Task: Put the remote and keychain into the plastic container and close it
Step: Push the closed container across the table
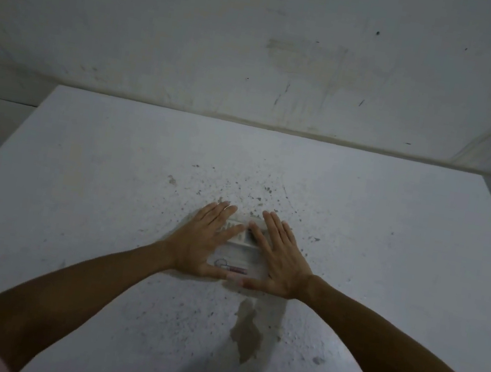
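Note:
A clear plastic container (238, 254) lies on the white table (110, 180) in front of me, its lid on top. Through the lid I see a white remote (239, 236) toward the far side and a keychain (229, 267) with a ring and a reddish tag near the front. My left hand (208, 241) lies flat on the left part of the lid, fingers spread. My right hand (279, 255) lies flat on the right part in the same way. The thumbs meet at the container's front edge. The container's sides are hidden under my palms.
The table top is speckled with dark spots and has a brownish stain (247, 330) just in front of the container. A stained white wall (260, 43) stands behind the table's far edge. Pink sleeves show at both bottom corners.

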